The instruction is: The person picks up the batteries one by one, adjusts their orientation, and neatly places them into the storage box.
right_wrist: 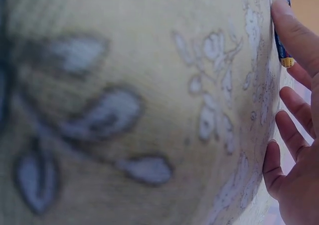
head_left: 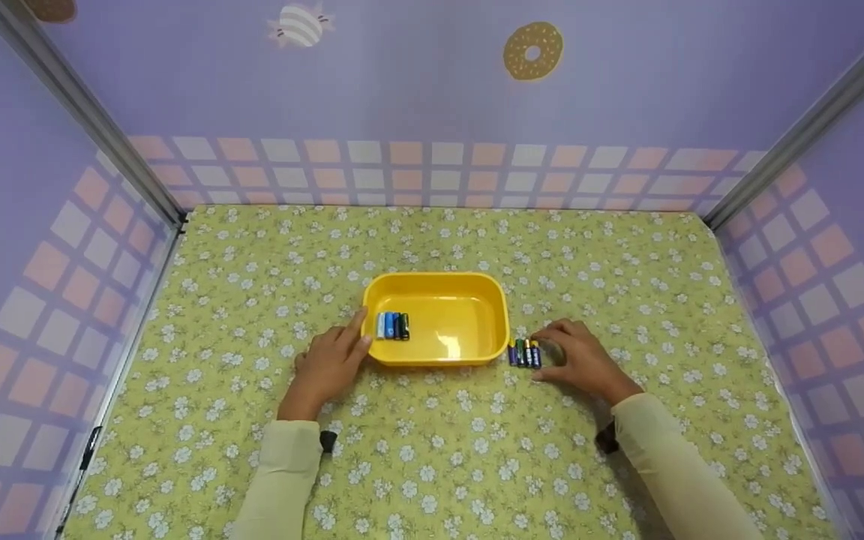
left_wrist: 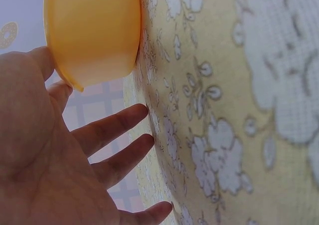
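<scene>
A yellow plastic basin [head_left: 439, 358] stands on the flowered cloth. Against its left rim rest the thumb and index finger of my left hand [head_left: 331, 364]; in the left wrist view the other fingers [left_wrist: 122, 157] stretch out to the cloth. Inside the basin, at the left, several batteries [head_left: 392, 326] in light blue, blue and dark colours lie side by side. More batteries [head_left: 524, 354], purple, green and blue, lie in a row just outside its right wall. My right hand [head_left: 578, 360] has thumb and index finger spread around the ends of the rightmost battery [right_wrist: 283, 50]; whether they touch it is unclear.
Flower-patterned cloth [head_left: 417, 465] covers the table. Purple walls [head_left: 417, 90] with a checked border enclose the back and both sides, joined by grey metal posts [head_left: 87, 105]. A dark strap [head_left: 607, 437] shows at the right wrist.
</scene>
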Demonstrator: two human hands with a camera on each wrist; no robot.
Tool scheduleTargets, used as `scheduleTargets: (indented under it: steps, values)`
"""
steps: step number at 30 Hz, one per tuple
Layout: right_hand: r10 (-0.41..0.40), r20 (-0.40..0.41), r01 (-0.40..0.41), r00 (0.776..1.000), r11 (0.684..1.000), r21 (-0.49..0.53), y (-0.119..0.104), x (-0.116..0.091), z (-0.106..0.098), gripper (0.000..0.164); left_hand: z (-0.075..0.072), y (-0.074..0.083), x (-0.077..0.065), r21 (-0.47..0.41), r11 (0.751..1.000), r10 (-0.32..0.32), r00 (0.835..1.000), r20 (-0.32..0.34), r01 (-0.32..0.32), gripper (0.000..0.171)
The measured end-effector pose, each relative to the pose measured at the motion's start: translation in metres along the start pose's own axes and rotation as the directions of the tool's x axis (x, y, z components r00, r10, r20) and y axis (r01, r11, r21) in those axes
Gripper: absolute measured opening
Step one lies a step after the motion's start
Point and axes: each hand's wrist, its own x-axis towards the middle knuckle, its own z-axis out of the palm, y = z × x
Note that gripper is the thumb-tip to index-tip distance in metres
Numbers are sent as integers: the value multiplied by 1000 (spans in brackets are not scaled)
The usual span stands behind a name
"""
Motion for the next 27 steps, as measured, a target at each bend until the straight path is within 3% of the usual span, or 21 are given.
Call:
scheduleTargets:
  steps: [8,21,27]
  values:
    - [-8,-12,8,1000,999,-31,0,2,4,58,1,1,0,11,1000,-11,1000,1,11,59]
    - [-92,-59,87,994,993,-76,1,3,6,53,0,0,0,-12,1000,3,1000,-5,-3,58]
    - [-78,-57,73,995,994,-76,1,3,5,51,1,0,0,-8,1000,6,1000,-11,-6,58]
